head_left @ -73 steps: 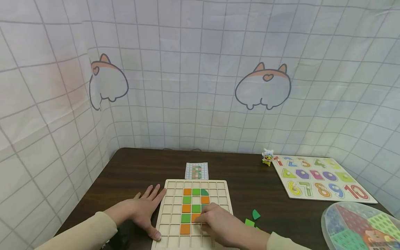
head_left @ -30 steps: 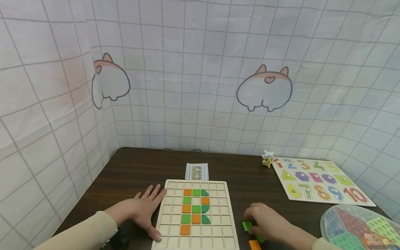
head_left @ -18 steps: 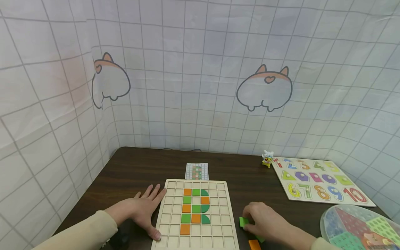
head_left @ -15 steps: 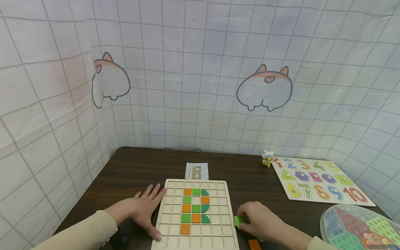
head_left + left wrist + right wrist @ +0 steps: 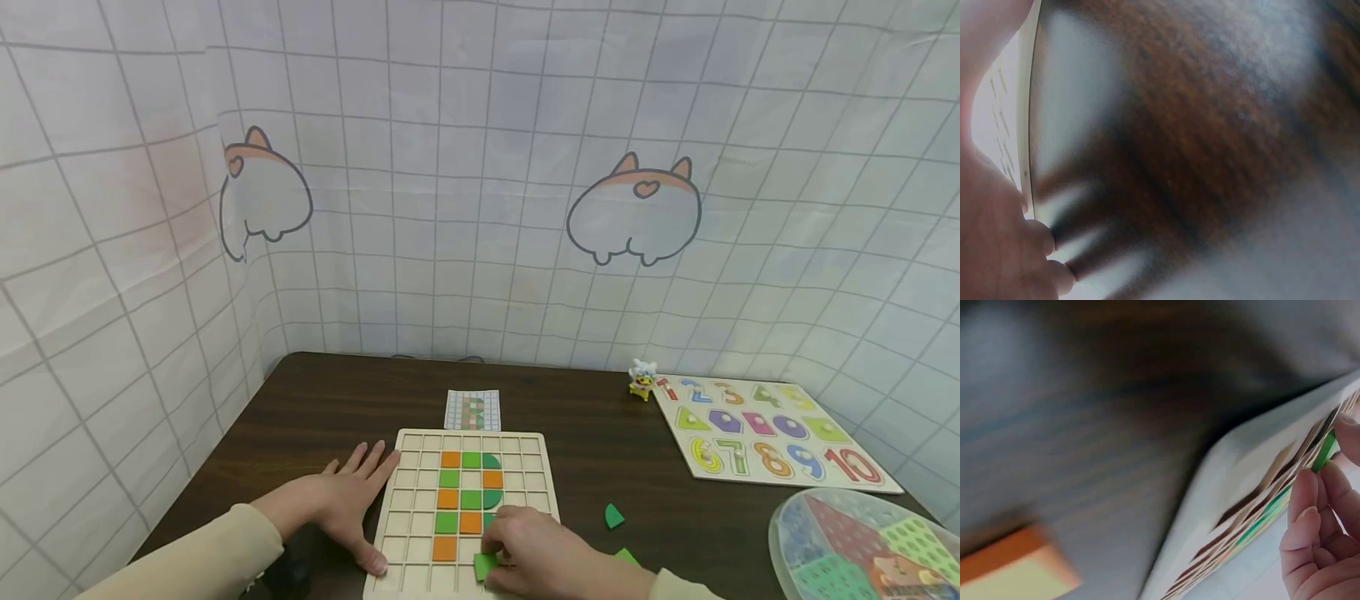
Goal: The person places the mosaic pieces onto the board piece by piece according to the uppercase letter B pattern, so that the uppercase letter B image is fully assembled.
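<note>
A pale wooden grid board (image 5: 397, 575) lies on the dark table, with orange and green square tiles and dark green quarter-round tiles set in its cells. My right hand (image 5: 543, 550) is over the board's lower middle and pinches a light green square tile (image 5: 485, 567) between thumb and fingers. That same tile (image 5: 1325, 451) appears edge-on in the right wrist view, just above the board. My left hand (image 5: 348, 504) rests with spread fingers along the board's left edge, its thumb on the lower left rim. Part of the board is hidden under my right hand.
Right of the board lie a green quarter-round tile (image 5: 613, 516) and a light green tile (image 5: 626, 556). A printed pattern card (image 5: 472, 411) is behind the board. Farther right are a small figurine (image 5: 642, 379), a number puzzle board (image 5: 776, 429) and a clear-lidded round box (image 5: 862, 542).
My right hand leaves the board, picks up a light green square tile from the right, and carries it left over the board. A dark green quarter-round tile now sits in the fourth row. The left hand stays put.
</note>
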Action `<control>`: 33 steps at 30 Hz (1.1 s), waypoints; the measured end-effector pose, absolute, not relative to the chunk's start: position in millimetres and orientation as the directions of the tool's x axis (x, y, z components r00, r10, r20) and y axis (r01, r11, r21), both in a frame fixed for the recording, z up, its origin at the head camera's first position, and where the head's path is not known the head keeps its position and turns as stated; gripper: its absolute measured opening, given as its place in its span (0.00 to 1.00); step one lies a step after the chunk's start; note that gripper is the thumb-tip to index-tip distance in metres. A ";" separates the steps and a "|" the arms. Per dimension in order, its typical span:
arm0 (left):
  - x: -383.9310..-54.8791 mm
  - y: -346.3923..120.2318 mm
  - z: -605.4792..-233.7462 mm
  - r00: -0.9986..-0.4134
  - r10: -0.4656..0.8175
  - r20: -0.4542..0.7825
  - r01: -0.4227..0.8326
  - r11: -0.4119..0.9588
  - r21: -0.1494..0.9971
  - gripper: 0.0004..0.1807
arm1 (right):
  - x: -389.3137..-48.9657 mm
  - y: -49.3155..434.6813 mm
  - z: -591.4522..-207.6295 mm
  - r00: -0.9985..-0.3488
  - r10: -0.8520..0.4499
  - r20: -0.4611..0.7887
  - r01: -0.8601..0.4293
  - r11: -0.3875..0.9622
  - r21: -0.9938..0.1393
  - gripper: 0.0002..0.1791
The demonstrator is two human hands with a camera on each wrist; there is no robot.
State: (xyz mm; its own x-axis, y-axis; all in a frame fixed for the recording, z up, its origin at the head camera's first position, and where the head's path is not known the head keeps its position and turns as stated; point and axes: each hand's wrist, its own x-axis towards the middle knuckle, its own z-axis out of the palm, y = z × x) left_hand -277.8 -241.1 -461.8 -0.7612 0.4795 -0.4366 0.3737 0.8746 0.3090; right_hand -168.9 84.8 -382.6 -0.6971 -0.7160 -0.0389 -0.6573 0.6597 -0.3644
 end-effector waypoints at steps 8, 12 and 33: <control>-275.7 -238.7 -458.6 -0.764 0.476 -0.436 0.373 0.876 0.304 0.84 | -162.7 54.9 -387.4 -0.636 -0.771 -0.005 -0.749 0.619 -0.234 0.06; -275.6 -238.8 -459.7 -0.764 0.475 -0.436 0.374 0.877 0.302 0.85 | -161.3 48.0 -389.1 -0.638 -0.770 0.007 -0.752 0.621 -0.220 0.06; -268.4 -235.5 -450.6 -0.774 0.469 -0.427 0.371 0.881 0.295 0.85 | -157.9 33.8 -388.1 -0.707 -0.707 0.024 -0.695 0.688 -0.211 0.09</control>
